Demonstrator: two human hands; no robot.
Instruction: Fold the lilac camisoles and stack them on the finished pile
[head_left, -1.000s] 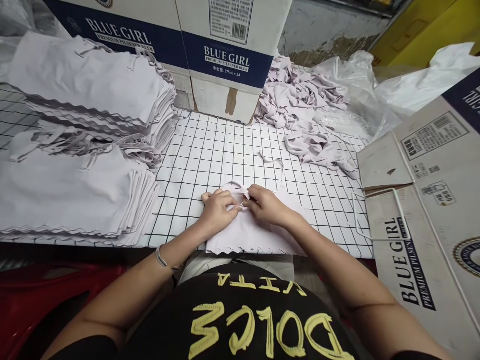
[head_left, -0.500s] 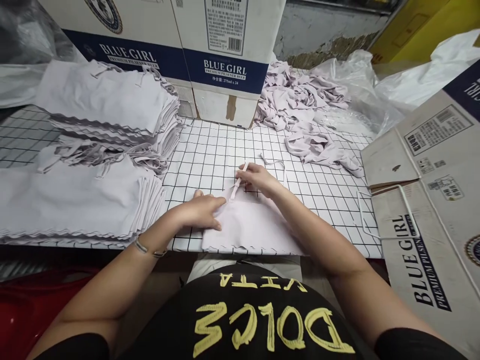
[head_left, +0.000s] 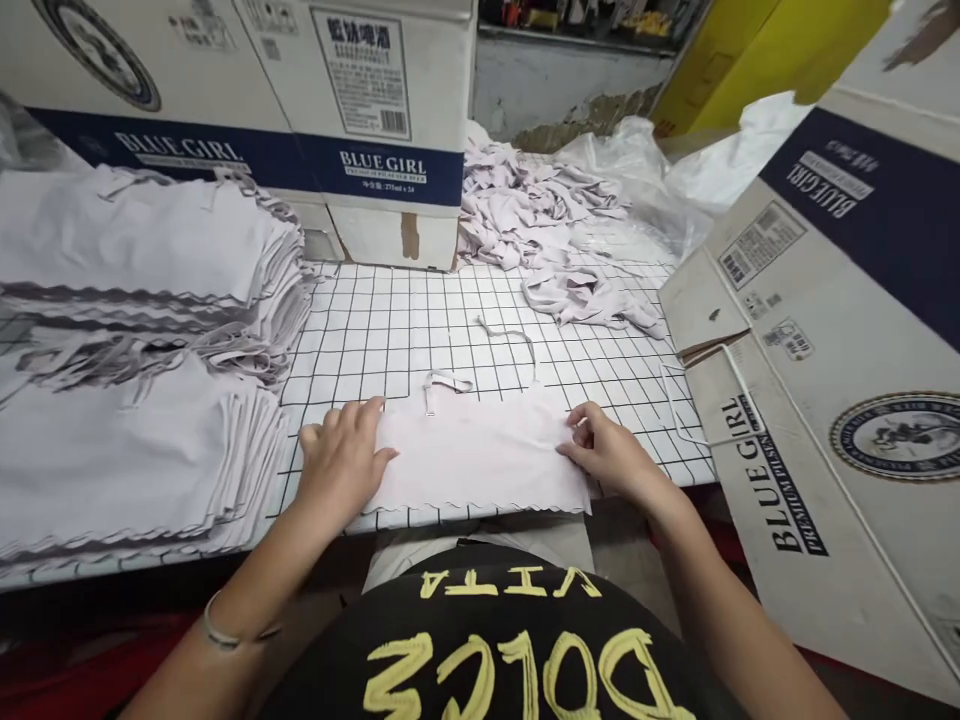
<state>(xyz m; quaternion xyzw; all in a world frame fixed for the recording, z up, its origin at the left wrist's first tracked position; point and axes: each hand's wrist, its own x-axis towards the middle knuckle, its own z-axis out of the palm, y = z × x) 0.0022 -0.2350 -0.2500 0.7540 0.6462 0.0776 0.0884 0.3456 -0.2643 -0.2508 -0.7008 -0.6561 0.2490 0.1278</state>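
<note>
A pale pink camisole (head_left: 480, 455) lies flat at the table's front edge, its wavy hem towards me. One thin strap (head_left: 448, 380) is folded over above its top edge; the other strap (head_left: 517, 332) trails loosely away across the grid cloth. At the garment's left side rests my left hand (head_left: 341, 455), fingers stretched forward and thumb apart on the fabric edge. My right hand (head_left: 604, 450) pinches the upper right side of the camisole between thumb and fingers.
Two stacks of folded camisoles (head_left: 127, 440) stand on the left. A carton (head_left: 375, 140) is behind, beside a heap of crumpled garments (head_left: 525, 200). Another carton (head_left: 810, 400) with a white wire handle leans at the right. Clear plastic (head_left: 630, 160) lies at the back.
My right hand has let go of the strap and moved right to the garment's side. My left hand has shifted left to the opposite edge. The camisole now lies flatter; the view has turned right.
</note>
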